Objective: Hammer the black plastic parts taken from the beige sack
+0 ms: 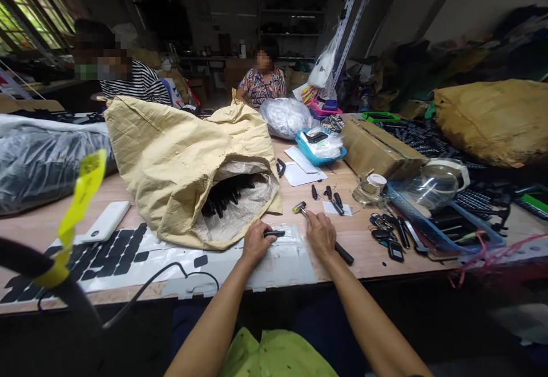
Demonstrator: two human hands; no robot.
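Note:
My left hand (257, 241) is closed on a small black plastic piece (274, 233), which lies low over a clear sheet (295, 251) on the table. To its right, my right hand (321, 233) is wrapped round a hammer (345, 253). The yellowish hammer head (299, 207) points away from me, and the black handle end sticks out beside my wrist. Just beyond my left hand lies a cream cloth sack (171, 160), its mouth towards me, with several black parts (220, 197) inside. Small black pieces (334, 199) lie beyond the hammer.
A blue basket (466, 243) with tools stands at the right, beside keys (383, 231) and a glass jar (369, 189). Behind are a cardboard box (379, 145) and a turquoise basket (319, 157). A white power bank-like block (107, 221) lies left. Two people sit across the table.

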